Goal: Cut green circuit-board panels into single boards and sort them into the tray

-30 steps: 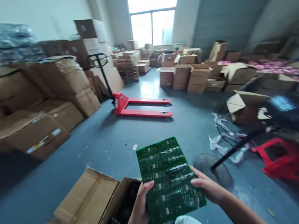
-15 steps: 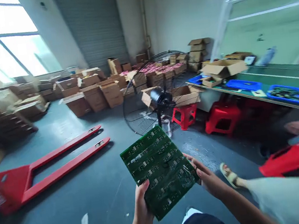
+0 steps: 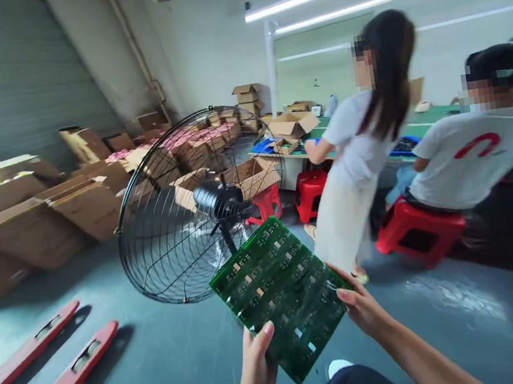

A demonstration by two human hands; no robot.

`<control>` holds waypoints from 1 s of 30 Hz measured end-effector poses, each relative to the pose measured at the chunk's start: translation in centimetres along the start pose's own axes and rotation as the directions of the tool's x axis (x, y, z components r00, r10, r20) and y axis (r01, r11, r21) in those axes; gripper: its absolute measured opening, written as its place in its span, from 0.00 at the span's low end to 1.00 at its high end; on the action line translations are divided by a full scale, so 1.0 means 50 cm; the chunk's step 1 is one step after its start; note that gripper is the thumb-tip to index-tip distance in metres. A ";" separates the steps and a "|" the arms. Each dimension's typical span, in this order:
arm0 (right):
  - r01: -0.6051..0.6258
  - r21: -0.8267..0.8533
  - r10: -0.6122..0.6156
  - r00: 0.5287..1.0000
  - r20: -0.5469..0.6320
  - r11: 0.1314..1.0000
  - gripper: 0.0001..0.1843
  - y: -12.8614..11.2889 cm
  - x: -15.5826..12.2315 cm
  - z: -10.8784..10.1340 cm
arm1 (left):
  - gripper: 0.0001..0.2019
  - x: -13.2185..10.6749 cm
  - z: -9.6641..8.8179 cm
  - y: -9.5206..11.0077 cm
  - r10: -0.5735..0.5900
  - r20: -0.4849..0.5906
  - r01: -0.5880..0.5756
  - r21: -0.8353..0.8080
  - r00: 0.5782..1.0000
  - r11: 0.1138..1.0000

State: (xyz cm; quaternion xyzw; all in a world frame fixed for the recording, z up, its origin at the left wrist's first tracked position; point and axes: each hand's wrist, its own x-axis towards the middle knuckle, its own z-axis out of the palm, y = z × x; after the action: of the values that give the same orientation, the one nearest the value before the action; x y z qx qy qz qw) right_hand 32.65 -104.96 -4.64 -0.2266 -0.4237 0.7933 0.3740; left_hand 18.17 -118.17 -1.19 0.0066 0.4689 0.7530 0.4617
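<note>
A green panel of circuit boards (image 3: 279, 293), wrapped in clear film, is held flat in front of me at the bottom centre. My left hand (image 3: 257, 362) grips its near left edge, thumb on top. My right hand (image 3: 361, 307) holds the right edge, fingers curled under it. The panel tilts away to the upper left and covers the foot of a large floor fan (image 3: 192, 207).
A standing person in white (image 3: 352, 167) and a seated person on a red stool (image 3: 420, 233) are at a green bench (image 3: 426, 116) on the right. Red pallet-jack forks (image 3: 47, 364) lie lower left. Cardboard boxes (image 3: 38, 221) line the left and back.
My view has swung to the right, from the boxes and pallet jack to the fan and the bench with two people. Both hands have kept hold of the panel.
</note>
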 end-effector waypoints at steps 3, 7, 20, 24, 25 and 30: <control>0.040 0.029 -0.036 0.993 -0.108 0.999 0.29 -0.001 -0.011 0.023 | 0.30 0.033 -0.008 0.023 -0.066 0.080 0.064 0.022 0.995 0.998; 0.114 0.037 -0.105 0.976 -0.188 0.993 0.28 -0.004 -0.029 0.045 | 0.24 0.066 -0.013 0.043 -0.150 0.214 0.144 0.044 0.965 0.989; 0.272 0.018 -0.243 0.887 -0.393 0.962 0.26 -0.061 -0.061 -0.109 | 0.29 0.138 0.132 -0.063 -0.464 0.285 0.407 0.239 0.838 0.882; 0.319 -0.011 -0.296 0.867 -0.401 0.948 0.26 -0.111 -0.068 -0.215 | 0.29 0.148 0.235 -0.131 -0.477 0.310 0.382 0.321 0.822 0.867; 0.328 -0.015 -0.305 0.860 -0.410 0.945 0.26 -0.124 -0.071 -0.244 | 0.29 0.149 0.264 -0.149 -0.483 0.323 0.376 0.340 0.814 0.862; 0.367 0.025 -0.315 0.829 -0.462 0.930 0.26 -0.171 -0.094 -0.391 | 0.27 0.147 0.407 -0.250 -0.533 0.365 0.371 0.428 0.763 0.824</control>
State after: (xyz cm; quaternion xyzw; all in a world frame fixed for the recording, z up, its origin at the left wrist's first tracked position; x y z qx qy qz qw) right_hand 52.23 -95.72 -7.77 -0.3032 -0.3136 0.6620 0.6094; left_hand 31.58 -97.10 -1.77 0.1508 0.4492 0.5027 0.7230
